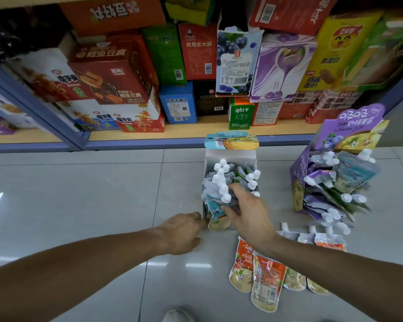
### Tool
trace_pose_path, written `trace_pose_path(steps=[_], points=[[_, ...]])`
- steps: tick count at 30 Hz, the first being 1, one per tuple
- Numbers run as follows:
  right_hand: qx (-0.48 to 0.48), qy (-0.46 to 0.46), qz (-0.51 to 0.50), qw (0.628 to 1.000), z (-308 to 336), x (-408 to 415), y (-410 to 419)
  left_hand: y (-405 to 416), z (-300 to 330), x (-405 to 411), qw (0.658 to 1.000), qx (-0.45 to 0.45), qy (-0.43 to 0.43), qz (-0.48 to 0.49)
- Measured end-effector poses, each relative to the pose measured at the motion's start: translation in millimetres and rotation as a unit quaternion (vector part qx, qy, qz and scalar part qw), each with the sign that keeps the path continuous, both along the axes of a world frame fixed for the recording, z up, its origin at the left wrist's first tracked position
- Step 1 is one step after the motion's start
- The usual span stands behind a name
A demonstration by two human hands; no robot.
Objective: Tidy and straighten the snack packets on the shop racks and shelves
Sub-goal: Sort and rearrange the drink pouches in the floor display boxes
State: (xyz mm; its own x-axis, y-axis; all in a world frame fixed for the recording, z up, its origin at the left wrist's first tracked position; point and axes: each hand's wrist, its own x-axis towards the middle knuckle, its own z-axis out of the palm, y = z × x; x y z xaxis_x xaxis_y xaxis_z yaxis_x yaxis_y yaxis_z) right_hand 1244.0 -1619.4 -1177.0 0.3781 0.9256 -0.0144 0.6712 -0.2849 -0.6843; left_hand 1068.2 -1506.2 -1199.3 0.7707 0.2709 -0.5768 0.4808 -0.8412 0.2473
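A white display box [230, 156] stands on the floor, packed with blue spout pouches [215, 189] with white caps. My right hand [247, 213] reaches into its front; its thumb and fingers pinch a blue pouch there. My left hand [182, 233] touches the box's lower left corner, fingers bent against it. A purple display box [299, 173] at the right holds more spout pouches, some spilling out. Several orange pouches [265, 280] lie loose on the floor under my right forearm.
The bottom shelf [196, 131] behind is stacked with snack cartons, among them a blueberry carton [236, 63] and red cartons [109, 75]. Grey floor tiles [79, 194] spread to the left. A white shoe tip [177, 316] shows at the bottom edge.
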Motion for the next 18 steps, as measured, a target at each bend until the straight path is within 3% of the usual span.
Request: trace_pose_path(steps=[4, 13, 18], points=[[0.027, 0.019, -0.023, 0.999, -11.7, -8.5, -8.3, -3.7, -3.4, 10.8, 0.987, -0.017, -0.064, 0.145], [0.020, 0.050, -0.060, 0.997, -13.0, -5.7, -7.5, 0.2, -11.3, 27.3, 0.984, 0.067, -0.074, 0.147], [0.020, 0.059, -0.040, 0.997, -17.9, -4.8, -6.8, 3.5, -22.5, 27.8, 0.971, 0.025, -0.102, 0.215]])
